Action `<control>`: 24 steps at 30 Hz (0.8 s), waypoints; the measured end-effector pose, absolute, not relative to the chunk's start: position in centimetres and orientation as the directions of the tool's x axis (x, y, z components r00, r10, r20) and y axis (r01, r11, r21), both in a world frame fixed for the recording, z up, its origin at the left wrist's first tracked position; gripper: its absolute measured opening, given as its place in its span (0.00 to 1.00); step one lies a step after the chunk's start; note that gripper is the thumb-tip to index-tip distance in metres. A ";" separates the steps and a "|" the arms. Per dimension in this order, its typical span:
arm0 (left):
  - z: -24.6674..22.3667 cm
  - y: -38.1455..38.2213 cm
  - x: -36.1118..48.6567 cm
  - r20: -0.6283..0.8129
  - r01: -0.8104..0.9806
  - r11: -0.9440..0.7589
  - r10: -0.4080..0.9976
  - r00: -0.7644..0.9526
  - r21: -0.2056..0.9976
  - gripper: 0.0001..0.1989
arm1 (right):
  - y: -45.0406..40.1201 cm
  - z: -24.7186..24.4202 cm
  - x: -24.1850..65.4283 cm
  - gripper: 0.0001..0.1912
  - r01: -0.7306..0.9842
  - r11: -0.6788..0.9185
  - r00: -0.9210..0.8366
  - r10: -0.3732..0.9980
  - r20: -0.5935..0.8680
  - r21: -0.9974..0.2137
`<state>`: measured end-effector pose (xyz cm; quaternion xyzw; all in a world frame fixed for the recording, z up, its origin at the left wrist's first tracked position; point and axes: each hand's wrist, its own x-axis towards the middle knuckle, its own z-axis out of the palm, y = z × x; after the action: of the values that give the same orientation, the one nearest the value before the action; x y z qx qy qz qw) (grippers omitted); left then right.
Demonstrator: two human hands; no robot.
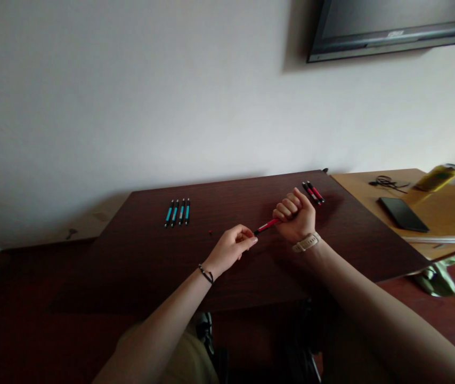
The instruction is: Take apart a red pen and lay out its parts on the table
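Red is showing between the two hands. What are they doing?

"They're holding one red pen (268, 225) together. The left hand (232, 246) is pinching its dark end between thumb and fingertips. The right hand (296, 217) is curling its fingers shut around the other end, and its thumb is pointing up."

"So what step are we watching?"

"I'm guessing they're working on the pen's ends. The next move is asking for a soft pinch on the left and a firm hold on the right, I think."

"Where are the other pens lying?"

"From the held pen, four blue pens (177, 213) are lying in a row at nine o'clock. Some more red pens (313, 193) are resting at two o'clock. A tiny red bit (210, 232) is sitting on the brown table (227, 188), also at nine o'clock but closer."

"What's that bit?"

"It's looking too small for me to tell. The right fist is hiding one pen end, and the left fingertips are covering the other. Those red pens are lying so close that I'm not sure how many."
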<state>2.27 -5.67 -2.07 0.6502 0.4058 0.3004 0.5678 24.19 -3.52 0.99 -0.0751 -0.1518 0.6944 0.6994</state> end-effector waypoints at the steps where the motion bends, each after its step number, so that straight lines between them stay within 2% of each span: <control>1: -2.2 -5.7 2.3 -0.057 0.190 -0.041 0.873 0.484 0.981 0.18 | -3.5 1.0 24.1 0.31 -0.948 0.022 -0.013 0.994 0.107 -0.318; 16: -1.7 -6.4 2.7 0.040 0.230 -0.152 0.902 0.430 0.961 0.14 | -3.8 1.2 23.9 0.31 -0.914 0.052 0.027 0.997 0.068 -0.403; 24: -1.6 -6.4 2.9 -0.009 0.199 -0.091 0.890 0.455 0.976 0.21 | -3.9 1.5 23.7 0.31 -0.922 0.038 0.014 0.998 0.063 -0.385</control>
<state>2.93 -6.43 -1.59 0.6644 0.4098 0.3230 0.5351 23.67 -3.92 1.46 -0.1181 -0.1600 0.6835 0.7024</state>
